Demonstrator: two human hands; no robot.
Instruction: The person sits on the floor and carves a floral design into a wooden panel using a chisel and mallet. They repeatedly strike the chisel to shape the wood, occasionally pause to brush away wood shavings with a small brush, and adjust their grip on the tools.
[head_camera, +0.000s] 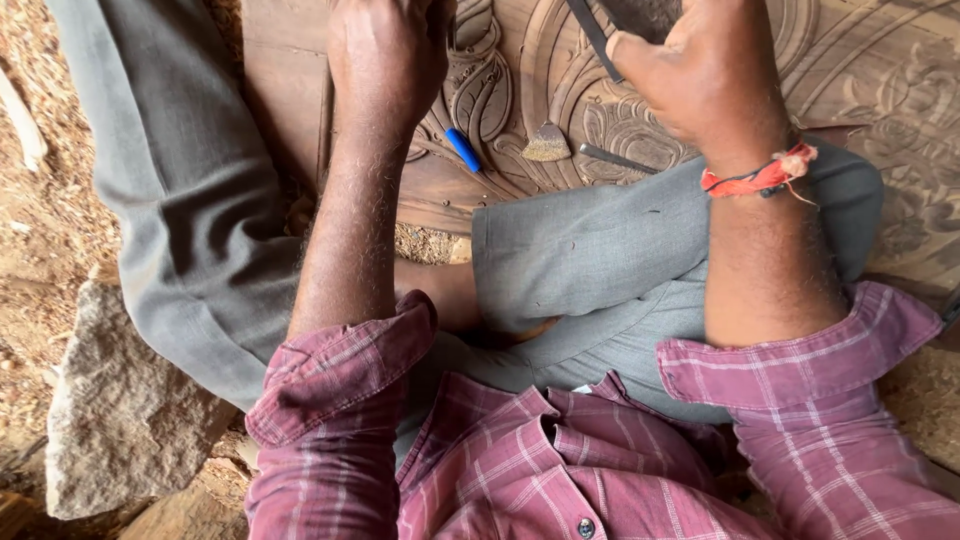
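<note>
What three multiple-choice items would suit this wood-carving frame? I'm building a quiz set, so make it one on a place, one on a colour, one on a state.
1. Where does the blue pen lie?
A. On the carved wooden panel, between the two forearms
B. On the grey stone
C. In the shirt pocket

2. What colour is the wrist band?
A. Green
B. Red-orange
C. White

3. How is the right hand?
A. Flat and open on the knee
B. Hanging free
C. Closed around a dark, thin tool

Answers:
1 A: the blue pen rests on the carved wooden panel, beside a small wedge-shaped piece.
2 B: the wrist band is red-orange thread.
3 C: the right hand grips a dark, thin tool over the carving; the left hand is fisted on the panel.
</note>
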